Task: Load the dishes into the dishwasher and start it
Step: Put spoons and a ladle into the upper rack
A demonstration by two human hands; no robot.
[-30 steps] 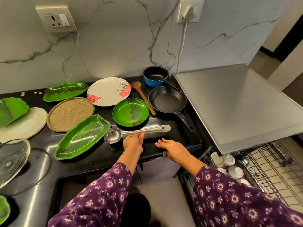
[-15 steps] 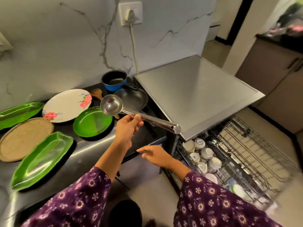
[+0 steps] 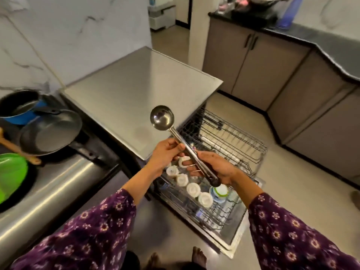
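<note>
Upturned cups [image 3: 192, 189] crowding the near rows of the rack [image 3: 236, 142], far rows open, dishwasher top [image 3: 136, 90] along its left

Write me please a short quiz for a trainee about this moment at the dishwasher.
1. What grips the ladle? A. one hand B. both hands C. nothing
2. True or false: the pulled-out rack is empty.
3. Fill in: the small white things in the rack are ___.
Key: 1 B, the left hand and the right hand; 2 false; 3 cups.
</note>
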